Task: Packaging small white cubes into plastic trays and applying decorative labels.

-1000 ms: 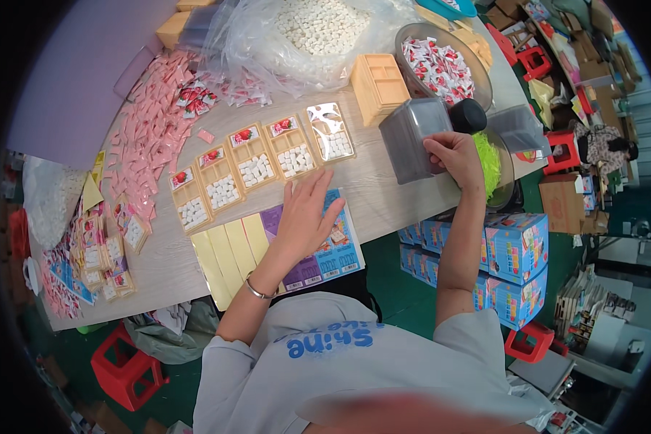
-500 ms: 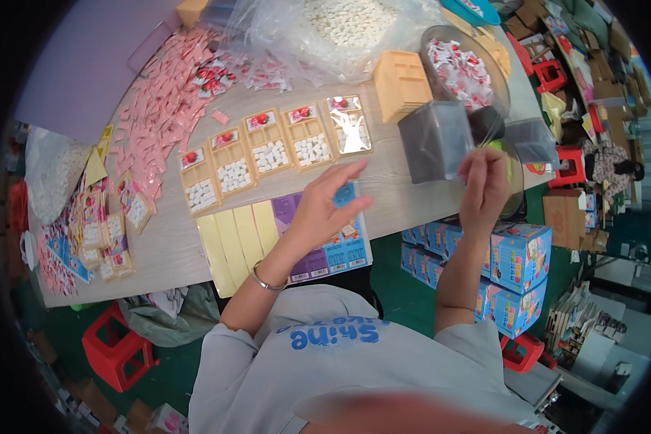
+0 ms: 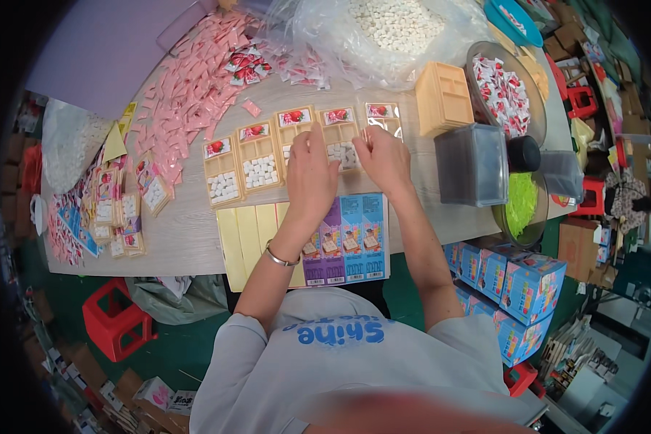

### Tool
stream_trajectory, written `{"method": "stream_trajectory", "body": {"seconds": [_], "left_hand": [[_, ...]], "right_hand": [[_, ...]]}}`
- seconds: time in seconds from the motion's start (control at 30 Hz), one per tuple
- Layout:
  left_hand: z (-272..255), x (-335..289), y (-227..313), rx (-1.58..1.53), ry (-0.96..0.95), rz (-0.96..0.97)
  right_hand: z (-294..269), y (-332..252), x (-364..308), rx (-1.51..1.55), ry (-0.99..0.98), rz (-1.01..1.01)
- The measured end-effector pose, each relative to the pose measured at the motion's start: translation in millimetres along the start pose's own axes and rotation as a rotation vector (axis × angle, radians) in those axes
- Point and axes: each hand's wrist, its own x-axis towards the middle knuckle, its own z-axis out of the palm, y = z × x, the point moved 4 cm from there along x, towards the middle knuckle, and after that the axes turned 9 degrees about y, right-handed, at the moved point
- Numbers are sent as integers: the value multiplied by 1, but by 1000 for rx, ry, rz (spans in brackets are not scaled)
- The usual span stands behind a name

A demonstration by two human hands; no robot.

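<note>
Five small beige trays stand in a row, each with a strawberry-printed sachet in its top compartment; the leftmost tray point(image 3: 220, 170) and its neighbour point(image 3: 259, 155) show white pieces in the lower part. My left hand point(image 3: 312, 173) lies over the third tray point(image 3: 294, 117), fingers stretched toward the left edge of the fourth tray point(image 3: 339, 130), thumb apart. On that tray's other side is my right hand point(image 3: 387, 160), its fingers bent and drawn together. Whether a clear lid is between them cannot be made out. Behind the right hand, the fifth tray point(image 3: 382, 111) is partly hidden and shiny.
Printed card sheets point(image 3: 354, 239) lie at the near edge. Pink sachets point(image 3: 188, 87) heap left; a bag of white pieces point(image 3: 398, 25) sits at the back. Right are stacked beige trays point(image 3: 445, 98), a clear plastic stack point(image 3: 474, 166) and a sachet bowl point(image 3: 503, 94).
My right hand has come left from beside the clear plastic stack to the fourth tray. My left hand has moved forward from above the card sheets to the trays. The view has shifted slightly.
</note>
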Motion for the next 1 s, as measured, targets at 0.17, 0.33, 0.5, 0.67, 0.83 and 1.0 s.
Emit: {"method": "stream_trajectory", "body": {"seconds": [0.17,0.33,0.5,0.67,0.83,1.0], "left_hand": [[24,9,-2,-32,30,288],[68,4,4,206,-88,449],[71,-5,14,351,-182,425],[61,-10,16,285,-226,407],[-8,-49,71,-64,-277,479],[-25,-74,68,-368,-544,293]], "right_hand": [[-3,-10,-1,-220,-6,2],[-52,-11,-31,35,284,-59],[-188,21,-61,21,725,-32],[-198,95,-40,238,216,316],[-201,118,-41,439,19,507],[-192,111,-38,95,95,426]]}}
